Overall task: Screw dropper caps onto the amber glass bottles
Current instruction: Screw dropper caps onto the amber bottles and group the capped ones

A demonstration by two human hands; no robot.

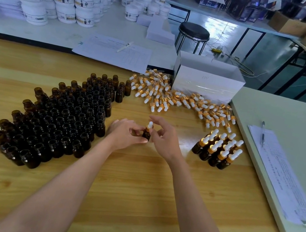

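The task looks to be in its early part. Near the middle of the wooden worktop (136, 184), the person's left hand (127, 135) grips one amber bottle (146, 135), its fingers (140, 139) curled round the glass low down. A dropper cap (149, 125) already sits in the bottle's neck. The right hand (164, 138) arches over that cap with its fingers half curled. The thumb lies close to the gold collar, but whether it pinches the cap cannot be told.

Toward the worktop's right edge stands a small cluster of capped bottles (218, 149), the finished work. On the left half a far larger block of uncapped bottles (60, 118) waits, necks bare. Along the far edge, in front of a white box (208, 78), lies a spread of loose dropper caps (173, 99). Judging by the two groups, most of the bottles are yet to be done, and the one in hand probably needs its cap turned tight.
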